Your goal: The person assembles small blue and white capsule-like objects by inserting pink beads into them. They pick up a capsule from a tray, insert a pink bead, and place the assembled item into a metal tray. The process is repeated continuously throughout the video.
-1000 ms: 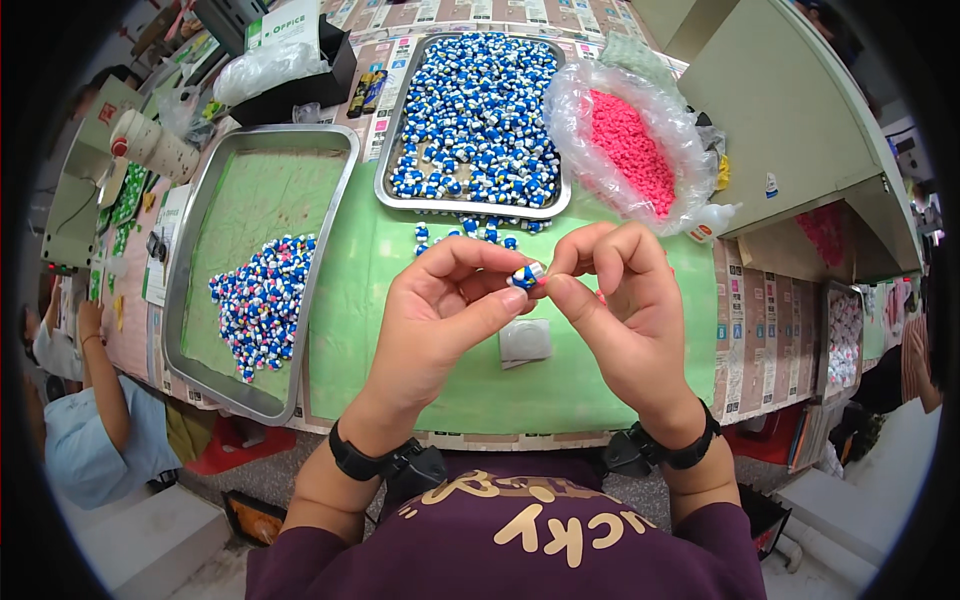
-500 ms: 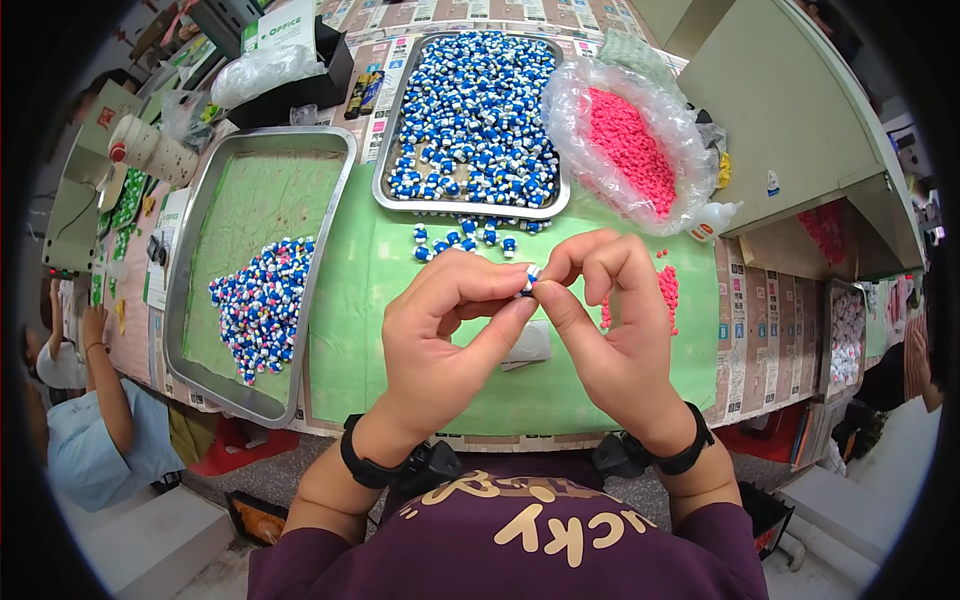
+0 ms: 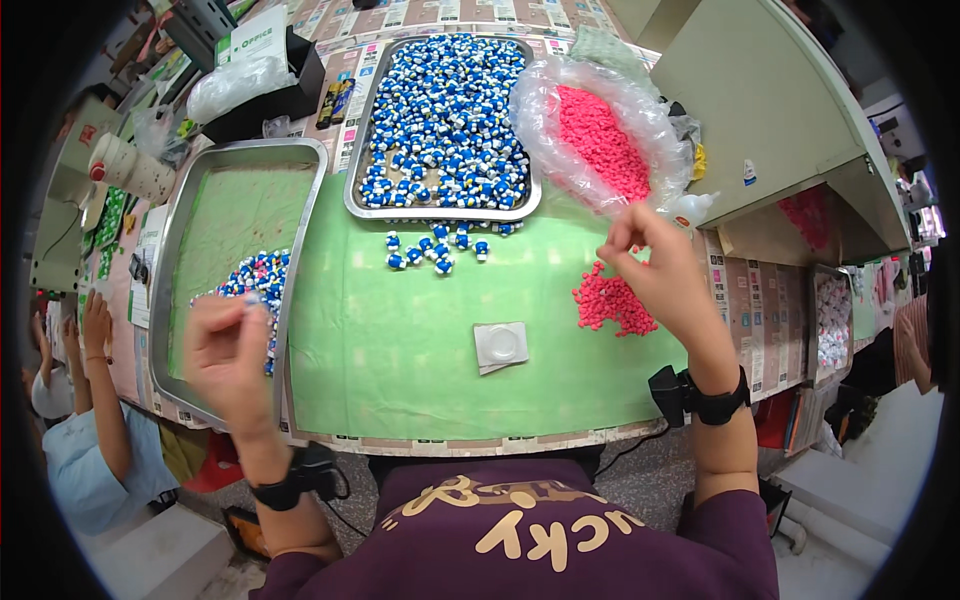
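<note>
My left hand (image 3: 228, 352), slightly blurred, is over the right side of the left metal tray (image 3: 318, 200). Its thumb and forefinger pinch a small blue-and-white figure (image 3: 252, 299). Behind that hand, a heap of blue, white and pink figures (image 3: 262, 268) lies in this tray. My right hand (image 3: 655, 280) hangs above a loose pile of small pink pieces (image 3: 612, 306), thumb and fingertips together; whether they hold a piece cannot be made out. Between the hands, a white square pad (image 3: 500, 346) with a round mark lies on the green sheet (image 3: 400, 370).
A second metal tray (image 3: 354, 205) full of blue-and-white figures stands at the back, several loose figures (image 3: 440, 248) before it. Beside it sits a clear plastic bag (image 3: 535, 110) of pink pieces (image 3: 600, 140). A grey cabinet (image 3: 770, 110) borders the right. Another person's hand (image 3: 97, 325) is far left.
My hands have parted from their shared pinch on the figure. The left went left with it, over the tray; the right moved right, above the pink pile. The white pad is uncovered.
</note>
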Demonstrator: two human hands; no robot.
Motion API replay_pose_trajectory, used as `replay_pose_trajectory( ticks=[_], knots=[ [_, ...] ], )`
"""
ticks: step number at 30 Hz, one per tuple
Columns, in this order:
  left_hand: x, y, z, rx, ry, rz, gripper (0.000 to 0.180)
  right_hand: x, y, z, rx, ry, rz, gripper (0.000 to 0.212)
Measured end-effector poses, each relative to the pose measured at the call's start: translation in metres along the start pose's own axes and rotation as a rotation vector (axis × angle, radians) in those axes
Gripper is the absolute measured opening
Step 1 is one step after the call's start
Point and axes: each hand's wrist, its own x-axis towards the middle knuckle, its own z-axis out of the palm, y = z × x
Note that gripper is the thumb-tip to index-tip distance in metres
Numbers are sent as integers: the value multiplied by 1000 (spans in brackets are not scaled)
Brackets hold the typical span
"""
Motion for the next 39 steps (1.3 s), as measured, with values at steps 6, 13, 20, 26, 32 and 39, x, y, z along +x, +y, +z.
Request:
replay_pose_trajectory(
  ticks=[6,13,20,26,32,39],
  knots=[
    [9,-45,-98,497,104,-155,7,-11,5,11,-76,-186,-9,12],
    [22,-22,-79,845,30,-129,13,-11,-8,23,-363,-228,-95,8],
    [23,24,62,318,-375,-76,14,-13,-7,34,-488,-206,-142,6],
    [12,6,153,340,-767,120,18,-12,-9,35,-464,-197,-185,6],
    [6,-5,172,569,-840,185,17,-10,-5,33,-228,-167,-86,5],
    [11,8,147,266,-787,97,18,-7,-8,41,-234,-203,-113,4]
  ],
)
